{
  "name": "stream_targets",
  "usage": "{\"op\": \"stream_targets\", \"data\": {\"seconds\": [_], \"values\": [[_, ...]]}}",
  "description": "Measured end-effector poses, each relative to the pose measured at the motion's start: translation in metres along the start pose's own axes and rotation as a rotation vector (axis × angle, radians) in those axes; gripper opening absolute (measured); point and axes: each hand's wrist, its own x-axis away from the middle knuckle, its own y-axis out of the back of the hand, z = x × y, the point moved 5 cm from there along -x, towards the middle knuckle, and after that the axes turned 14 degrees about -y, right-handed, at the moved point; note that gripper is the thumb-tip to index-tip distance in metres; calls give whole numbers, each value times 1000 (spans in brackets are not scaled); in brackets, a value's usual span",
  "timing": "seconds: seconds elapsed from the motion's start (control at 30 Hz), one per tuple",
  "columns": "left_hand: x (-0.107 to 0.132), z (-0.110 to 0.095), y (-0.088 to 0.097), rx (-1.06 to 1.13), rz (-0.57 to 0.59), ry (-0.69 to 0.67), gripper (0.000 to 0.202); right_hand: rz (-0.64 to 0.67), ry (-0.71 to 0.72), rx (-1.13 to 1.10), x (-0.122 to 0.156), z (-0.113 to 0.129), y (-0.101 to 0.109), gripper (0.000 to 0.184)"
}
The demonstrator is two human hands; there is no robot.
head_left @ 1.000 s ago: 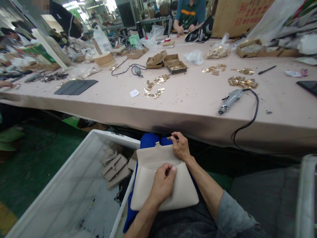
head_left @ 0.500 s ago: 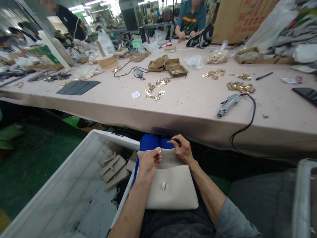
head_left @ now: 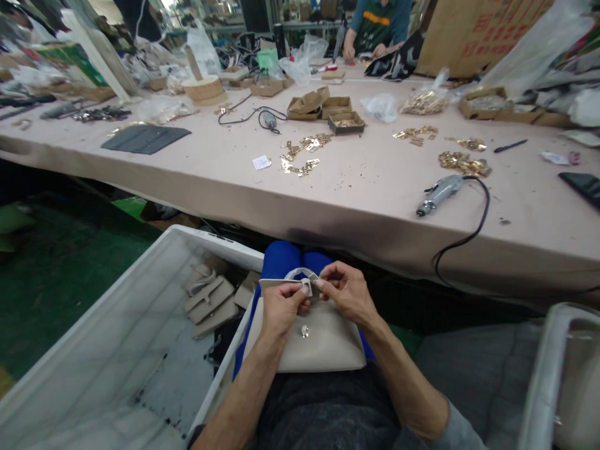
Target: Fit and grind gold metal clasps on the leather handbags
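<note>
A cream leather bag (head_left: 323, 347) lies on my lap over a blue cloth (head_left: 281, 259), with a small metal stud (head_left: 305, 331) on its front. My left hand (head_left: 281, 308) pinches the middle of the bag's raised flap edge (head_left: 300, 281). My right hand (head_left: 344, 292) is closed in a pinch right beside it, fingertips meeting the left hand's at the flap; what it holds is too small to make out.
A white plastic crate (head_left: 140, 325) at my left holds several beige bag pieces (head_left: 210, 300). The pink worktable (head_left: 365, 187) ahead carries gold metal fittings (head_left: 300, 156), small cardboard boxes (head_left: 323, 109) and a corded electric screwdriver (head_left: 438, 194). Another person works at the far end (head_left: 375, 25).
My left hand left the bag's front and went up to the flap edge. My right hand came in from the flap's right corner to meet it at the middle.
</note>
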Motion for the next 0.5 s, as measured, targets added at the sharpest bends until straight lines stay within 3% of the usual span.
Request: {"op": "stream_targets", "data": {"seconds": [0.13,0.33,0.5], "values": [[2,0,1,-4,51,-15,35,78,-27,4,2,-6,-18,38],[2,3,5,-3,77,-10,34,6,11,95,-4,-2,-13,25],[4,4,7,11,107,-6,27,28,48,131,-4,-5,-17,24]]}}
